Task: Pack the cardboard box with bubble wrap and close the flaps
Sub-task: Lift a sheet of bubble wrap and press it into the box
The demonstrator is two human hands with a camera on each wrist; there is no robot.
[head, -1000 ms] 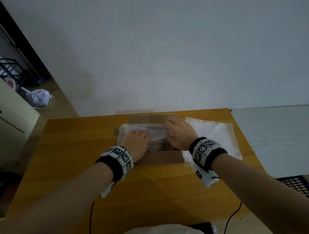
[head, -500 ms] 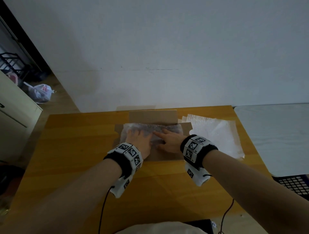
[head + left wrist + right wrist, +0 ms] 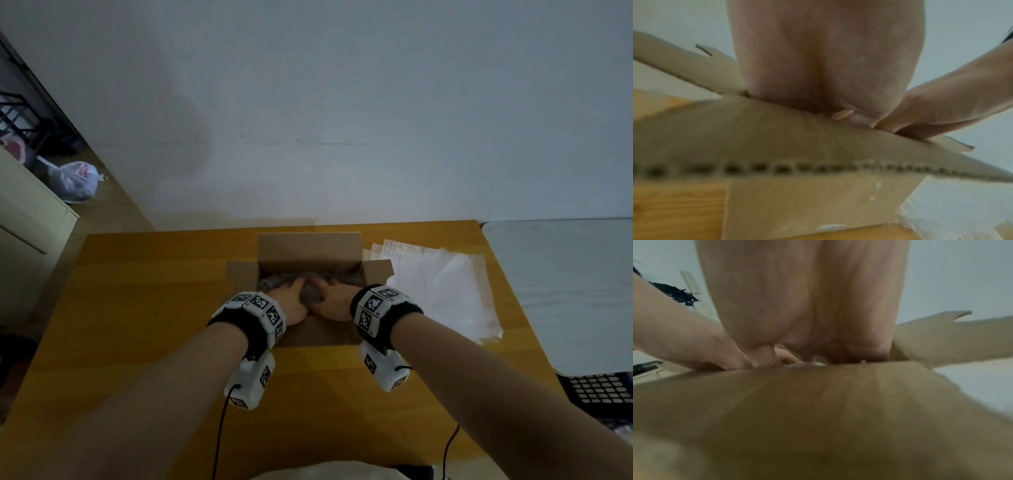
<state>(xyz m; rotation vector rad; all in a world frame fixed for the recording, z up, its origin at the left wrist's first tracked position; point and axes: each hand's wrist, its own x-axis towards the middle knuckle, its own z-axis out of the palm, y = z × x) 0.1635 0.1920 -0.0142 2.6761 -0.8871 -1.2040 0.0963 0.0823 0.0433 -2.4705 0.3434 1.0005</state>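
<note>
At the far middle of an orange-brown wooden table, close to the wall, sits a small brown cardboard box with all four flaps standing or splayed open. Inside it lies a crumpled sheet of clear bubble wrap, filling the bottom. Both hands reach in over the near flap. The left hand and the right hand lie side by side, nearly touching, fingers extended and flat on the wrap, pressing it down rather than grasping it. The wrist views, both blurred, show only the heels of the palms against the cardboard edge.

Risks, as a judgement: the wrap is springy and may rise again once the hands lift, keeping the flaps from lying flat. The forearms bear on the near flap, which could crease or bend it outward. The box is light and could slide toward the wall under an uneven push.

Just to the right of the box, a stack of white bubble wrap sheets lies flat on the table. Beyond it stands a pale grey-white tabletop, with a black mesh basket below its near edge. The wall is plain and white. At the far left, on the floor, are a white plastic bag and a cream cabinet. The light is dim.
</note>
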